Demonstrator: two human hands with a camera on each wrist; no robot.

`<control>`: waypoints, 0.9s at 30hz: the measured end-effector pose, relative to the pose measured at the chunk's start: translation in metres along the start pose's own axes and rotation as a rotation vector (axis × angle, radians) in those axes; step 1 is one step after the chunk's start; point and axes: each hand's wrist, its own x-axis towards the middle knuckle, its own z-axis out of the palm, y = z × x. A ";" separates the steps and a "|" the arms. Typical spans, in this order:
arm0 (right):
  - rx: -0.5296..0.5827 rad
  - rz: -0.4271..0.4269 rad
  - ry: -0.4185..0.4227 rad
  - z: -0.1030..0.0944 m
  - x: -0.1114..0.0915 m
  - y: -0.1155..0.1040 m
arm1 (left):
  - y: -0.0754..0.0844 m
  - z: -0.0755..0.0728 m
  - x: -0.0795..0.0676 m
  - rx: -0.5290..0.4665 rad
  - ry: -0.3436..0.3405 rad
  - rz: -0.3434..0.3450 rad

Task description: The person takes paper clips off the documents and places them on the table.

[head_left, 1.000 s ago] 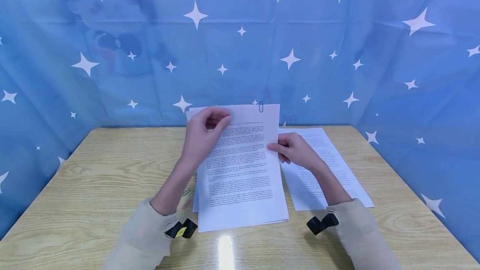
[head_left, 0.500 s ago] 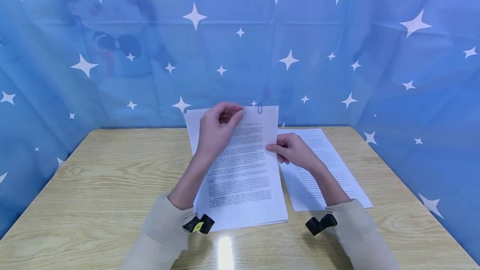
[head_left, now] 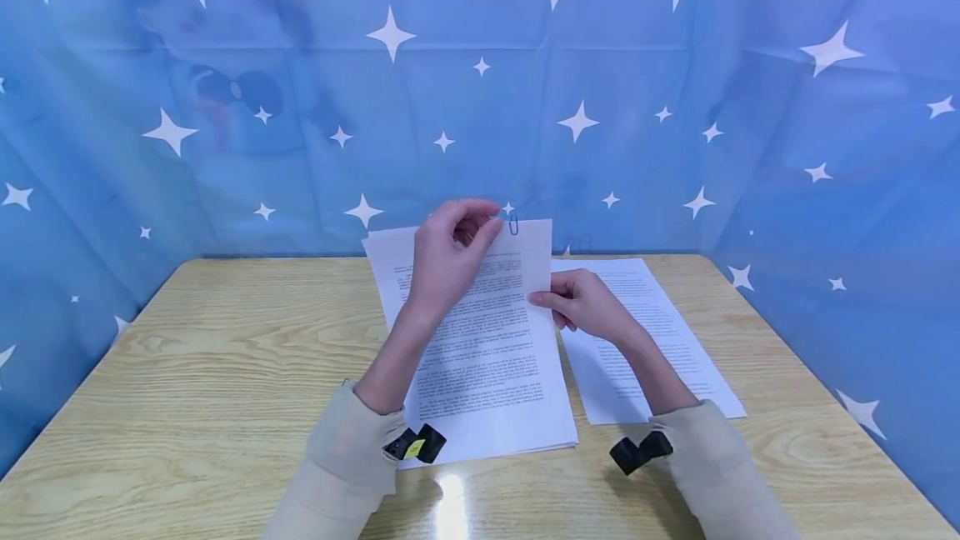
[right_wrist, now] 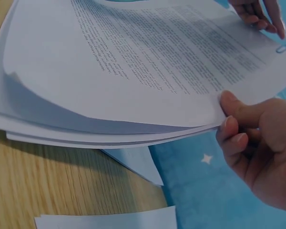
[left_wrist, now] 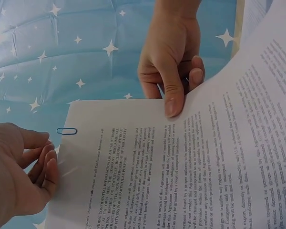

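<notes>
A stack of printed sheets (head_left: pixel 480 390) is held tilted, its far edge raised above the table. My right hand (head_left: pixel 588 302) pinches its right edge, thumb on the printed face and fingers behind, as the right wrist view confirms. On the top edge near the right corner sits a blue paper clip (left_wrist: pixel 67 131). Close beside the clip is my left hand (head_left: pixel 453 248), its fingers loosely bent at the paper's top edge. Thumb and index fingertip stand apart there, pointing toward the clip. In the right wrist view several layers of sheets fan slightly at the lower edge.
Another set of printed sheets (head_left: pixel 667 357) lies on the wooden table (head_left: pixel 225 373) to the right, partly behind my right forearm. A blue curtain with white stars (head_left: pixel 480 132) hangs behind the table's far edge. A small bit of wire shows beside my left sleeve (head_left: pixel 337 448).
My left hand has slid right along the top edge toward the blue clip. The stack's top has dipped slightly; my right hand keeps its hold. My left sleeve now covers the green and pink clips.
</notes>
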 end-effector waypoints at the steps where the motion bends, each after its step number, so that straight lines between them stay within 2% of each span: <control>1: -0.002 -0.002 0.002 0.000 0.000 0.000 | 0.000 0.000 0.000 0.014 0.004 0.011; 7: -0.003 -0.006 0.000 0.002 -0.001 -0.001 | -0.001 0.000 -0.001 0.080 0.033 0.085; 18: -0.020 -0.014 -0.008 0.005 -0.001 -0.003 | -0.003 0.000 -0.004 0.228 0.014 0.201; 27: -0.029 -0.036 -0.013 0.006 -0.001 -0.005 | -0.005 0.002 -0.004 0.180 -0.040 0.183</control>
